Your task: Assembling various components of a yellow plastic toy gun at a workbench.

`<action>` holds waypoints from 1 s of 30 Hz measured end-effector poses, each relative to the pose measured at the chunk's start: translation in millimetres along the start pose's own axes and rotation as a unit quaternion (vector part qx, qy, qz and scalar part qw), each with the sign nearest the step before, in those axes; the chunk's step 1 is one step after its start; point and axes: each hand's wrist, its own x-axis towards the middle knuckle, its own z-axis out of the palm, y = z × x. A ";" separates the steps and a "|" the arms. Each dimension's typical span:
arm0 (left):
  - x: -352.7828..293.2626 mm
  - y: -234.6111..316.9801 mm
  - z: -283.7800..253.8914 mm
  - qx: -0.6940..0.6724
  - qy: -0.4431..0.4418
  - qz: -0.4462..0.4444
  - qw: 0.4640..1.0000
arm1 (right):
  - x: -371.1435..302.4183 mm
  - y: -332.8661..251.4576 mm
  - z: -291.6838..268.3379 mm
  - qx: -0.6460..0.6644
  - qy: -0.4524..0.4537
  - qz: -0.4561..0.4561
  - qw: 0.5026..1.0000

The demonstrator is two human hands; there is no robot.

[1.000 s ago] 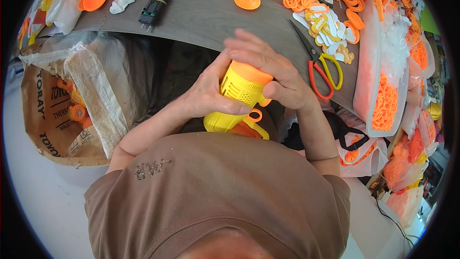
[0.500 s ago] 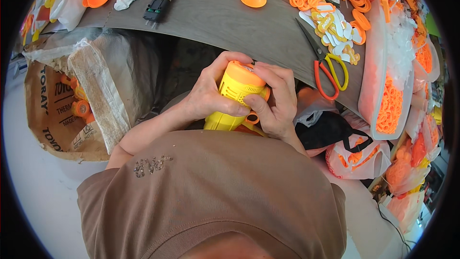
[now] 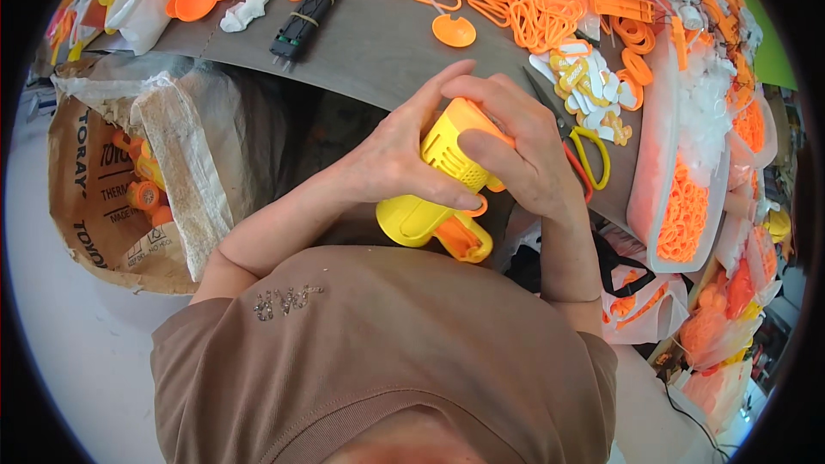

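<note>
Left hand and right hand both grasp my yellow toy, held before my chest near the bench.
The left wraps its vented side; the right curls over the orange cap at its top; I judge it largely assembled, since the cap sits in place and an orange insert shows lower down; whether the cap is fully seated I cannot tell; the black case lies apart on the bench.

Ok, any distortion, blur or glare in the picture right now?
Head view: strong fisheye, the grey table bowing, corners black; head view: the yellow plastic piece is fairly sharp, slots distinct; head view: pale translucent pieces at right look washed out.
</note>
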 end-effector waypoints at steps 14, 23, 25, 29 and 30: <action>-19.1 -12.5 -25.3 0.097 0.158 0.203 0.961 | -15.1 32.9 47.7 0.201 0.333 0.020 0.921; -10.0 17.8 -33.1 -0.033 0.158 0.034 0.986 | -6.4 17.2 52.2 0.112 0.388 -0.047 0.914; -7.1 21.8 -39.9 0.058 0.156 0.071 0.984 | -3.2 29.9 53.6 0.153 0.384 -0.037 0.910; 14.2 42.1 -76.1 0.360 0.122 0.128 0.916 | 5.0 48.2 60.1 0.207 0.402 0.032 0.892; 21.3 55.3 -88.0 0.335 0.211 0.093 0.914 | 6.2 50.9 59.5 0.195 0.403 0.026 0.894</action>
